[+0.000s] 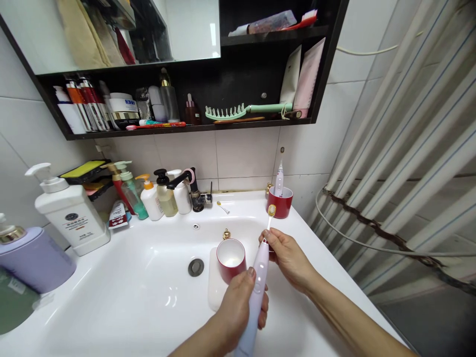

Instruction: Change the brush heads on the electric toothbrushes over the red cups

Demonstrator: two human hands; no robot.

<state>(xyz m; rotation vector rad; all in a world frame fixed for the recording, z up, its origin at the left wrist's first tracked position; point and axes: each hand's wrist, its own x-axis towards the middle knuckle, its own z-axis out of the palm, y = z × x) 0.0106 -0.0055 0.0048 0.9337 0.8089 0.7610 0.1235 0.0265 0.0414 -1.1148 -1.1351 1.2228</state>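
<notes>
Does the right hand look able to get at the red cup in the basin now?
Probably not as is: the right hand pinches the electric toothbrush near its neck, and the handle, held by the left hand, lies between it and the red cup. Nothing else blocks it.

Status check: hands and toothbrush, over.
Left hand gripping electric toothbrush handle, thumb on button. Right hand pinching brush neck. Red cup stands close beside, untouched.

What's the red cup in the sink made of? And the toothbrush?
The red cup looks like glazed ceramic or hard plastic: glossy red outside, white inside. The electric toothbrush is probably plastic: its pale lilac handle is smooth with a soft sheen.
</notes>
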